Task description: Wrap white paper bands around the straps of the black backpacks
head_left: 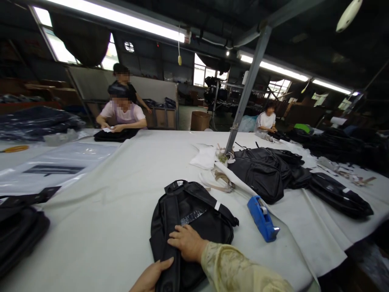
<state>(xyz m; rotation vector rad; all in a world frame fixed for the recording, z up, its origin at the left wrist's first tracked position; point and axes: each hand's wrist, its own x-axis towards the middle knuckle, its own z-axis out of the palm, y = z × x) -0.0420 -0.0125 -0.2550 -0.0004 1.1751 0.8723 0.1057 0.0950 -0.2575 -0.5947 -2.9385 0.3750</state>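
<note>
A black backpack (209, 227) lies on the white table cover in front of me, its shoulder straps facing up. A strip of clear tape or film (193, 216) shines on its panel, and a white band (217, 205) crosses the right strap. My left hand (152, 275) grips the lower part of the left shoulder strap (172, 211), thumb on top and the other fingers hidden beneath. Higher up, my right hand (187, 242) rests on the backpack, its fingers laid flat across that same strap. A blue tape dispenser (261, 219) stands on the cover to the right.
More black bags lie at the right (261, 170) and at the left edge (21, 231). A metal post (247, 87) rises beyond the dispenser, with white packets (203, 156) and loose straps (223, 180) near its foot. Co-workers (123, 113) are across the table.
</note>
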